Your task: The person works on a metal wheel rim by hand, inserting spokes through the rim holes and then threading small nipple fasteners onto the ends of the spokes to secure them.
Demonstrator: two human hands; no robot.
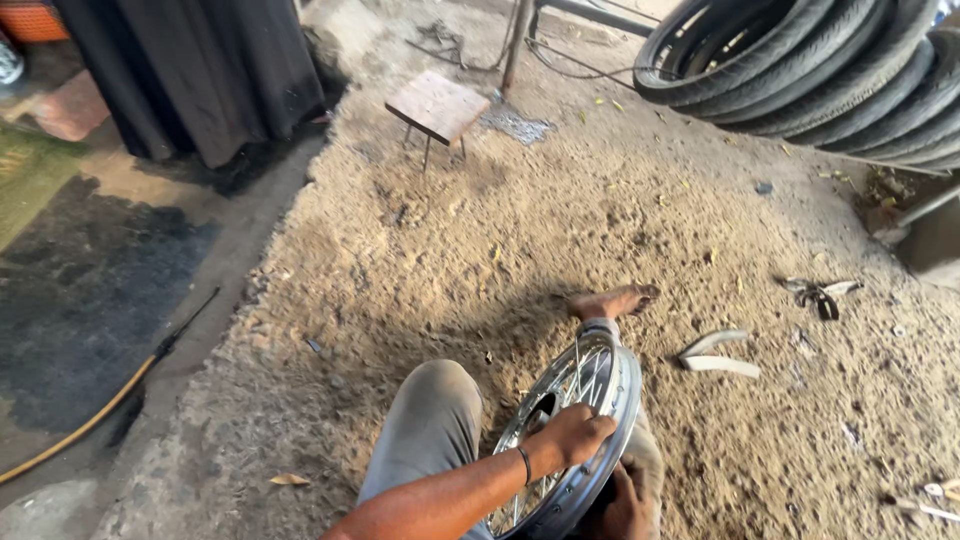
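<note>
Spoked wheel rim propped between the seated person's legs on the dirt floor.

The left hand curls closed over the spokes. The wheel rim stands on edge, its plane running from the lower frame edge up toward the bare foot; its bottom is cut off. The right hand, partly hidden behind the rim, has a grip I cannot make out. 2 curved metal pieces lie right.

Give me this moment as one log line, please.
left hand: gripping spoked wheel rim | right hand: under rim, grip unclear | rim: upright by knee | ground: two tyre levers, stool, stacked tyres
</note>
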